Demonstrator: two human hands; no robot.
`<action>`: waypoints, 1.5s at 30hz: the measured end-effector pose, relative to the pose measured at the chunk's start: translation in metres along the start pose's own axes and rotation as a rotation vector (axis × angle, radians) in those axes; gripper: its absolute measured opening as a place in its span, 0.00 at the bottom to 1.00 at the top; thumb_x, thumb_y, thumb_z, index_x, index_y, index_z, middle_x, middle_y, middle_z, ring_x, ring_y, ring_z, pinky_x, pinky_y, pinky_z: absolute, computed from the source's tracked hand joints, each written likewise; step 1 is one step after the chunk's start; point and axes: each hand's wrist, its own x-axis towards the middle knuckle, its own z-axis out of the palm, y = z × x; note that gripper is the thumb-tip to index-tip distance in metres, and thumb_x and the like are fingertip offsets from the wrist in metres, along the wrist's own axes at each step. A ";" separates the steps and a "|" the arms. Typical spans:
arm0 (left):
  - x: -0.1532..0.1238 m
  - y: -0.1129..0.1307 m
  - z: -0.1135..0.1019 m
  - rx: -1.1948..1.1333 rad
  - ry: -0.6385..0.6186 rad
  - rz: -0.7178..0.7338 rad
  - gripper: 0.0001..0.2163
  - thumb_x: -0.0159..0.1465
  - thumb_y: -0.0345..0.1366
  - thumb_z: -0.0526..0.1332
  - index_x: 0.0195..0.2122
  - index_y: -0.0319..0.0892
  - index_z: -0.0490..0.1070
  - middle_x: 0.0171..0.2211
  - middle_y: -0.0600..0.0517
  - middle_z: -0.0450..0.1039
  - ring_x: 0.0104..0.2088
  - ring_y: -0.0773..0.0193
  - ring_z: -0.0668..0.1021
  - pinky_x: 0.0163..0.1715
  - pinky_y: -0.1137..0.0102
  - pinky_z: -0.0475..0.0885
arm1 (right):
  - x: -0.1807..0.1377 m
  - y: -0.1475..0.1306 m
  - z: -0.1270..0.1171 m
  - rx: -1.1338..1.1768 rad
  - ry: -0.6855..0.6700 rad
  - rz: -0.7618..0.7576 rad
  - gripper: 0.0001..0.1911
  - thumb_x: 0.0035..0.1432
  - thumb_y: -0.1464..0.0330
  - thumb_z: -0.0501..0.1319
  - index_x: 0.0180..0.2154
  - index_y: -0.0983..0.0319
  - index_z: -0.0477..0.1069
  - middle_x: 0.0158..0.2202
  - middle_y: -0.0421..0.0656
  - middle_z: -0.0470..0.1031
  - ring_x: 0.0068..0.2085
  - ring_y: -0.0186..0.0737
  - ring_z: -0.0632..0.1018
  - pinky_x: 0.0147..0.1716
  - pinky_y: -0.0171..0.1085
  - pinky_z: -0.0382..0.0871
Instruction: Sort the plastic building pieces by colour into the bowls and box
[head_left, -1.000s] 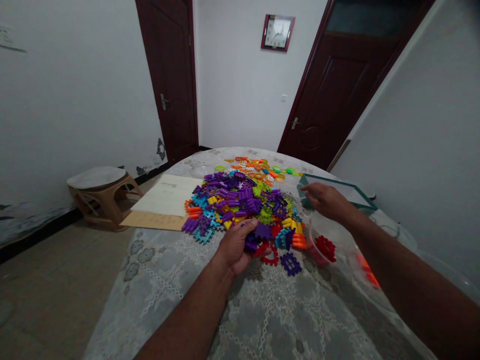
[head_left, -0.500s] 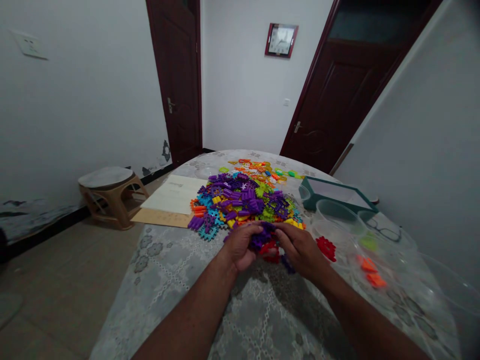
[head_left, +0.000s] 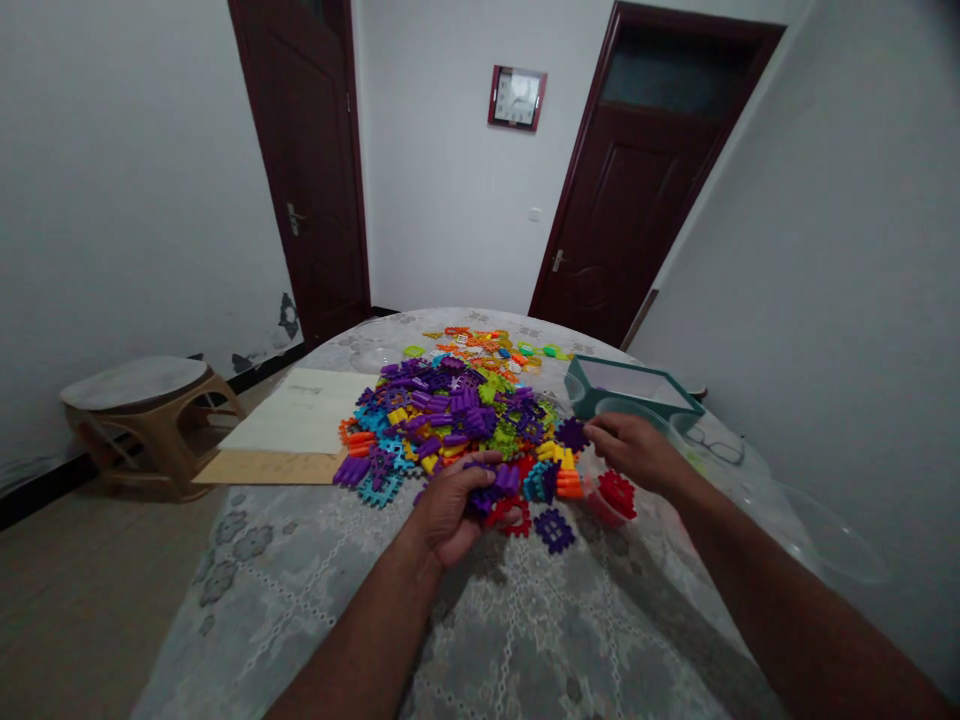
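A heap of plastic interlocking pieces (head_left: 450, 415), mostly purple with orange, blue, green and yellow, lies in the middle of the round table (head_left: 480, 620). My left hand (head_left: 448, 498) is curled at the heap's near edge, fingers closed round several purple pieces (head_left: 491, 488). My right hand (head_left: 637, 452) reaches to the right of the heap and pinches one purple piece (head_left: 573, 434) in its fingertips. A red gear-shaped piece (head_left: 618, 494) lies just below that hand, inside a clear bowl. A purple square piece (head_left: 553, 529) and a red ring piece (head_left: 512, 516) lie loose on the cloth.
A teal tray (head_left: 634, 388) stands at the back right with clear plastic bowls (head_left: 832, 548) and spectacles (head_left: 712, 446) near it. A sheet of paper on cardboard (head_left: 289, 428) overhangs the table's left edge. A low stool (head_left: 142, 410) stands on the floor, left. Two dark doors are behind.
My right hand has left my left hand and moved right and away, carrying one purple piece. My left hand stays at the heap's edge with purple pieces. The camera has turned right.
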 end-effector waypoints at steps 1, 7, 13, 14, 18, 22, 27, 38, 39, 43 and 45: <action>0.000 0.000 0.000 0.002 0.008 -0.002 0.17 0.55 0.25 0.67 0.46 0.39 0.76 0.38 0.45 0.78 0.35 0.56 0.81 0.31 0.58 0.83 | 0.010 0.010 -0.009 0.035 0.063 0.079 0.15 0.64 0.58 0.62 0.30 0.60 0.76 0.24 0.38 0.76 0.23 0.35 0.74 0.23 0.33 0.63; 0.001 0.000 0.001 0.028 0.039 0.005 0.16 0.56 0.26 0.68 0.47 0.38 0.76 0.40 0.45 0.78 0.35 0.57 0.81 0.30 0.61 0.83 | 0.063 0.060 -0.050 0.180 0.422 0.280 0.14 0.60 0.62 0.61 0.40 0.65 0.79 0.36 0.49 0.83 0.25 0.36 0.78 0.23 0.34 0.71; 0.003 -0.002 -0.001 0.045 0.022 0.023 0.16 0.57 0.27 0.69 0.48 0.38 0.76 0.41 0.44 0.78 0.36 0.57 0.81 0.29 0.61 0.83 | 0.046 0.054 -0.033 0.313 0.491 0.241 0.21 0.63 0.65 0.58 0.55 0.65 0.75 0.52 0.54 0.81 0.32 0.37 0.81 0.26 0.34 0.76; 0.003 -0.003 -0.001 0.044 0.015 0.020 0.17 0.57 0.27 0.69 0.48 0.39 0.76 0.42 0.44 0.78 0.35 0.58 0.81 0.29 0.61 0.83 | 0.036 0.046 -0.024 0.327 0.457 0.212 0.20 0.63 0.65 0.58 0.54 0.64 0.76 0.51 0.52 0.82 0.33 0.37 0.81 0.27 0.34 0.76; 0.002 -0.005 0.000 0.034 -0.010 0.014 0.18 0.56 0.26 0.70 0.49 0.38 0.75 0.43 0.45 0.78 0.36 0.58 0.80 0.29 0.62 0.83 | -0.018 -0.001 0.021 0.277 0.160 -0.009 0.17 0.67 0.60 0.59 0.52 0.60 0.78 0.45 0.47 0.83 0.34 0.39 0.80 0.30 0.37 0.77; -0.001 -0.006 0.003 0.043 -0.044 0.019 0.17 0.57 0.27 0.70 0.48 0.39 0.75 0.42 0.44 0.78 0.37 0.56 0.82 0.28 0.61 0.83 | -0.060 -0.045 0.065 0.157 -0.045 -0.230 0.20 0.68 0.60 0.62 0.59 0.56 0.75 0.45 0.45 0.81 0.38 0.41 0.80 0.40 0.41 0.76; -0.002 -0.007 0.002 0.072 -0.067 0.017 0.14 0.61 0.31 0.70 0.48 0.40 0.74 0.37 0.46 0.79 0.31 0.56 0.82 0.26 0.61 0.82 | -0.073 -0.062 0.093 0.124 -0.047 -0.330 0.19 0.69 0.65 0.61 0.59 0.55 0.73 0.52 0.47 0.79 0.48 0.44 0.80 0.50 0.44 0.74; -0.002 -0.002 0.008 -0.047 0.072 -0.095 0.12 0.69 0.41 0.61 0.43 0.37 0.77 0.38 0.43 0.79 0.33 0.53 0.83 0.26 0.56 0.82 | -0.066 -0.059 0.057 0.036 -0.101 -0.261 0.13 0.68 0.64 0.60 0.51 0.57 0.77 0.44 0.44 0.80 0.40 0.42 0.79 0.42 0.41 0.72; -0.003 0.000 0.008 -0.071 0.069 -0.105 0.13 0.69 0.41 0.60 0.43 0.36 0.77 0.38 0.42 0.80 0.34 0.52 0.83 0.28 0.54 0.83 | -0.063 -0.056 0.050 0.021 -0.134 -0.250 0.13 0.67 0.64 0.60 0.51 0.57 0.77 0.44 0.44 0.81 0.40 0.42 0.79 0.42 0.41 0.72; -0.004 0.003 0.005 -0.117 0.036 -0.112 0.14 0.64 0.35 0.57 0.46 0.35 0.77 0.40 0.39 0.80 0.36 0.50 0.84 0.34 0.49 0.83 | -0.040 -0.041 0.023 -0.046 -0.244 -0.225 0.15 0.68 0.62 0.60 0.51 0.58 0.78 0.41 0.44 0.81 0.36 0.40 0.79 0.37 0.38 0.71; -0.004 0.003 0.004 -0.120 0.037 -0.124 0.15 0.61 0.32 0.57 0.47 0.34 0.76 0.40 0.39 0.80 0.36 0.50 0.84 0.36 0.48 0.83 | -0.020 -0.030 0.012 -0.080 -0.236 -0.204 0.15 0.67 0.61 0.60 0.51 0.58 0.79 0.39 0.44 0.82 0.34 0.38 0.78 0.35 0.36 0.71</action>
